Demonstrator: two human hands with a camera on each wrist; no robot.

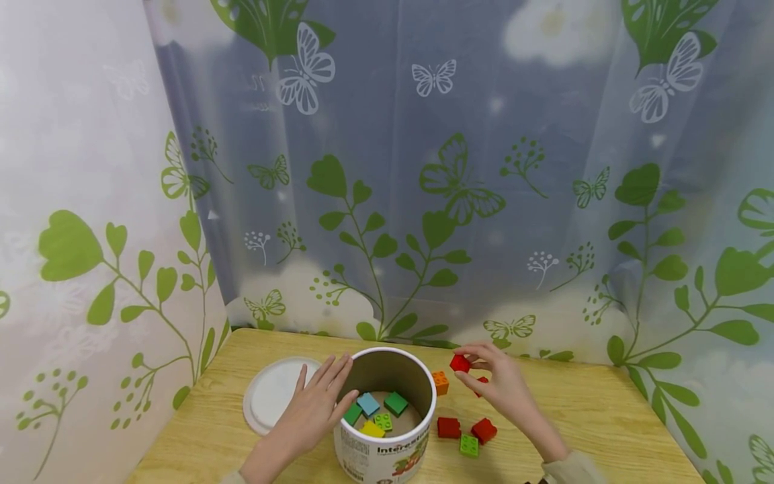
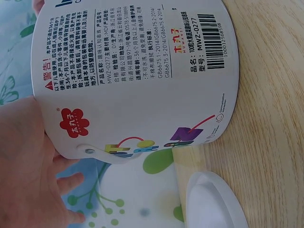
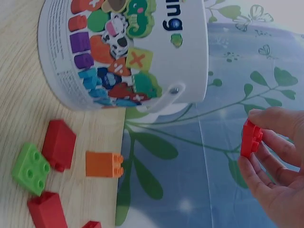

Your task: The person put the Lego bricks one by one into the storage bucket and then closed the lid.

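A white printed bucket [image 1: 387, 440] stands upright on the table with several toy bricks inside, among them a light blue brick [image 1: 368, 404], a green brick [image 1: 396, 403] and a yellow brick [image 1: 372, 429]. My left hand [image 1: 317, 403] rests on the bucket's left rim, its fingers straight; the left wrist view has the palm [image 2: 23, 166] beside the bucket wall. To the right of the bucket, my right hand [image 1: 498, 380] pinches a red brick [image 1: 459, 363] between thumb and fingers, above the table. The right wrist view gives that brick's studs, facing the palm.
On the table right of the bucket lie an orange brick [image 1: 440, 383], a light green brick [image 1: 469, 446] and several red bricks [image 1: 449, 427], one partly behind my right hand. A white round lid [image 1: 272, 396] lies left of the bucket. A patterned curtain [image 1: 387, 202] hangs behind the table.
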